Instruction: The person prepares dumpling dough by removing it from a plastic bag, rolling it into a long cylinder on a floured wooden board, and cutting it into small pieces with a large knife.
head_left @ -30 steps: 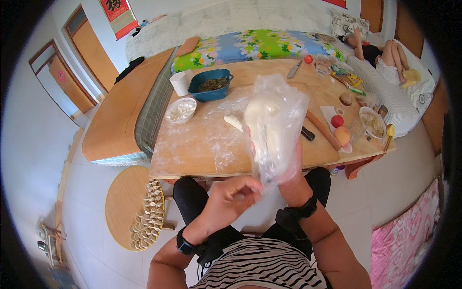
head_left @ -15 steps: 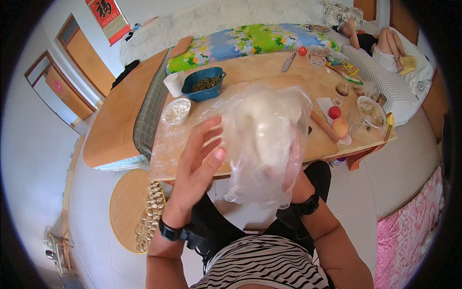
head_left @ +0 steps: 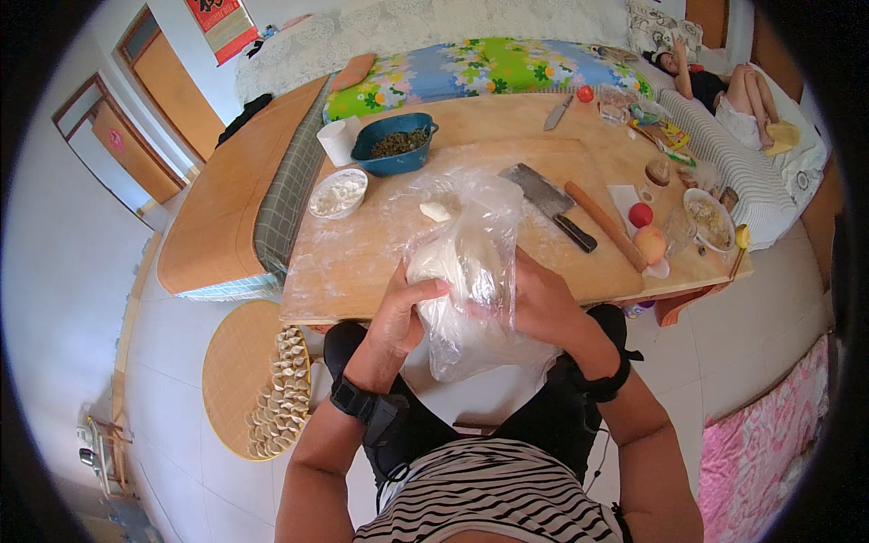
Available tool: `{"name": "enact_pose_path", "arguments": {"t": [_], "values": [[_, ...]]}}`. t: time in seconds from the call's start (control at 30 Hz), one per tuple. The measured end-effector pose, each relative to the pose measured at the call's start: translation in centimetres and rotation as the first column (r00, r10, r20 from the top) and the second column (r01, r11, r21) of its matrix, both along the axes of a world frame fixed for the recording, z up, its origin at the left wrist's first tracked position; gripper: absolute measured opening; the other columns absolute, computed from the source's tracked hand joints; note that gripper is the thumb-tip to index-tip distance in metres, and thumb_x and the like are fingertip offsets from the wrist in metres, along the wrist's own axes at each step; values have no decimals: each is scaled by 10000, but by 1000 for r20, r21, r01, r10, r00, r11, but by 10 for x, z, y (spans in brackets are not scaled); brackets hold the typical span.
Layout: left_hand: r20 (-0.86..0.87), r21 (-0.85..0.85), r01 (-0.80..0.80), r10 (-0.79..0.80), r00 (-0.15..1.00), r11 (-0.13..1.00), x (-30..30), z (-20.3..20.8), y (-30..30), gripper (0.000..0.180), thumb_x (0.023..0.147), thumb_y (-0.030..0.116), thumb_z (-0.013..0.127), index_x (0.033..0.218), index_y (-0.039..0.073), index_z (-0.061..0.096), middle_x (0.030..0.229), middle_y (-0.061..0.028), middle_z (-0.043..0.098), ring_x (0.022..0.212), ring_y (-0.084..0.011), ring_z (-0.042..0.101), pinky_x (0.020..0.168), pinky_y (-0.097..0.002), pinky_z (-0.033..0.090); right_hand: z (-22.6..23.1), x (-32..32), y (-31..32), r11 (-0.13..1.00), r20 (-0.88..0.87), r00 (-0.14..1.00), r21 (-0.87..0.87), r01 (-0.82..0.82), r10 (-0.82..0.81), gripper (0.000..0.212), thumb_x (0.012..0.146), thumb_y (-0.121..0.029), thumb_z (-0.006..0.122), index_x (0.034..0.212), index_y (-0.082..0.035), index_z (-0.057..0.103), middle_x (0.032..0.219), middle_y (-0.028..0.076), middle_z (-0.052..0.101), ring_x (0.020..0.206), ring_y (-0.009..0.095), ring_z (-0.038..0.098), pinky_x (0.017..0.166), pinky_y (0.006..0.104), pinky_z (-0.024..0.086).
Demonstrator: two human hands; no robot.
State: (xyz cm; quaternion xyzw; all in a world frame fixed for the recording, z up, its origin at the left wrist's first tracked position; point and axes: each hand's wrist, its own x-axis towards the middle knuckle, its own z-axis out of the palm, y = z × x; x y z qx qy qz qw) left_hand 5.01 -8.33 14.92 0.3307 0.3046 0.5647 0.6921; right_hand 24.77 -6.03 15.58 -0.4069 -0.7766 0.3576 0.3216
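Bagged dough between two hands

A smooth, cream-white lump of dough (head_left: pixel 471 262) sits inside a clear, creased plastic bag (head_left: pixel 453 353) in the near middle of the scene. The film bunches and rises on the far right side and hangs loose, wrinkled and shiny on the near side. The left hand (head_left: pixel 400 308) grips its left side, thumb on top; the right hand (head_left: pixel 548 303) meets its right side, fingers partly hidden.

Bright, diffuse light, soft shadows; source not visible. Specular glare on crinkled clear plastic bag (head_left: pixel 471 290). Left pale grey wall (head_left: pixel 54 244) dimmer. Fisheye bows light-brown wooden table (head_left: pixel 348 271); rim vignettes black.
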Motion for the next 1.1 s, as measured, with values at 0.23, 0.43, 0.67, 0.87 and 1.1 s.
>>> {"name": "enact_pose_path", "arguments": {"t": [0.23, 0.43, 0.67, 0.87, 1.1], "values": [[245, -188, 169, -121, 962, 967, -11, -28, 14, 728, 745, 65, 656, 1405, 27, 352, 1265, -142, 555, 1139, -276, 570, 1000, -414, 454, -7, 34, 45, 991, -516, 847, -94, 93, -128, 741, 845, -345, 689, 1454, -86, 355, 1357, 81, 510, 1182, 203, 519, 924, 345, 454], [173, -172, 174, -144, 974, 970, -2, -28, 18, 637, 803, 116, 660, 1369, 11, 388, 1210, -148, 587, 1093, -267, 598, 951, -402, 495, 0, 33, 52, 841, -489, 870, -443, -310, 63, 794, 825, -355, 740, 1451, -72, 344, 1413, 89, 417, 1284, 205, 420, 991, 363, 417], [2, -152, 20, -20, 1000, 988, 9, -47, 43, 510, 901, 306, 626, 1293, 9, 494, 1160, -129, 629, 1080, -254, 614, 945, -404, 501, -56, 7, 23, 960, -218, 973, -250, -126, 71, 1008, 706, -410, 820, 1463, -15, 284, 1426, 156, 394, 1301, 295, 406, 1041, 357, 369], [65, -209, 201, -192, 979, 957, 4, -29, 64, 511, 926, 390, 587, 1309, 65, 498, 1249, -121, 578, 1139, -256, 572, 938, -411, 480, -28, 44, 80, 684, -537, 800, -690, -236, -266, 608, 802, -175, 709, 1332, -40, 446, 1231, 113, 549, 1101, 203, 562, 898, 362, 505], [-707, 50, -173, 157, 689, 984, -71, -72, 133, 455, 852, 193, 650, 1279, 85, 538, 1213, -106, 584, 1139, -284, 571, 956, -379, 454, -12, 103, 242, 803, -499, 781, -596, 6, -376, 357, 818, -239, 643, 1121, -56, 591, 877, 52, 636, 910, 199, 623, 704, 369, 541]]}}
